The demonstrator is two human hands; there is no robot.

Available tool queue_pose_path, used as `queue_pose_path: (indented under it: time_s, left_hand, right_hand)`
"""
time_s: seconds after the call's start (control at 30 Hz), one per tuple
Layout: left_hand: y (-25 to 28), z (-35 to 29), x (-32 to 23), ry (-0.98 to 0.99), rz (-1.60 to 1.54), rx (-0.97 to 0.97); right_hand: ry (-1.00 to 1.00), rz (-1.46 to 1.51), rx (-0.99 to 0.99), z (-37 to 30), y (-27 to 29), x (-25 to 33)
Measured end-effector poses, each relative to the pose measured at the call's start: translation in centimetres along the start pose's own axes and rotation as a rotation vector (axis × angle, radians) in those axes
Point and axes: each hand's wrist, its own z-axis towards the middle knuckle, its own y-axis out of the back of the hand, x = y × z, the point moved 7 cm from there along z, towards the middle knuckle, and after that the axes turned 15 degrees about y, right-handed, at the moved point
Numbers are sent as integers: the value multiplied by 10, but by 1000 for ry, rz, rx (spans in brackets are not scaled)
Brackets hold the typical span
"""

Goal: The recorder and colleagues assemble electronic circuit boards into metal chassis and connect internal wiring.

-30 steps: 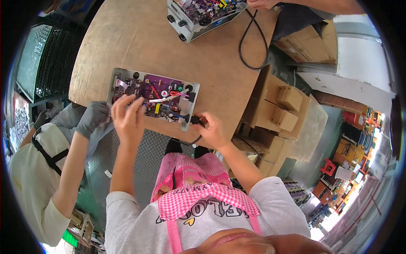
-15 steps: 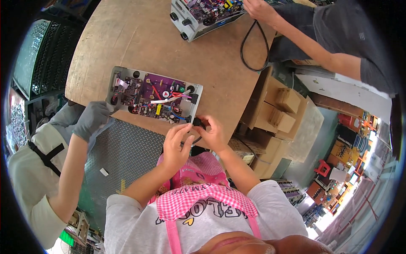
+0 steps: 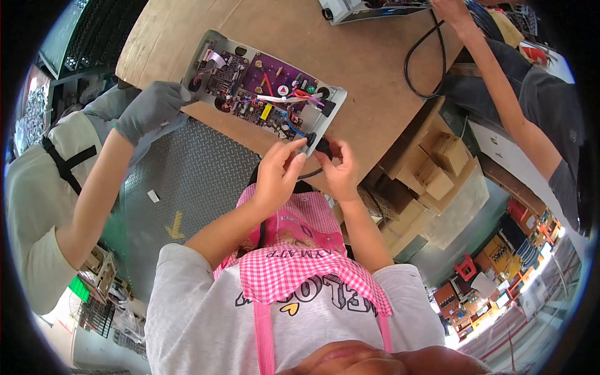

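- Clasped a stubby black plug [image 3: 323,147] on a slim black cable [image 3: 310,174] in the grip of the bare right hand [image 3: 342,173], at the right end of an open oblong grey metal case [image 3: 338,105].
- Rested the bare left hand [image 3: 278,175] by that corner; could not tell its grip.
- Judged plug light and firm, cable springy; case stiff, best taken by its walls, avoiding fragile purple circuit boards [image 3: 275,78].
- Found case along the near edge of the brown wooden table [image 3: 369,94], a co-worker's grey-gloved hand [image 3: 155,107] at its left end.
- Judged room widest beyond, toward a second grey case [image 3: 349,14].
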Motion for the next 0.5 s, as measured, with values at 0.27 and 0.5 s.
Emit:
queue_pose_path:
  time_s: [0.27,0.5]
  left_hand:
    - [-18,-1,40,348,-433,125]
    - [-38,3,49,700,-999,192]
  right_hand:
    - [23,20,-19,-3,-1,1]
    - [10,-17,-34,-3,2,7]
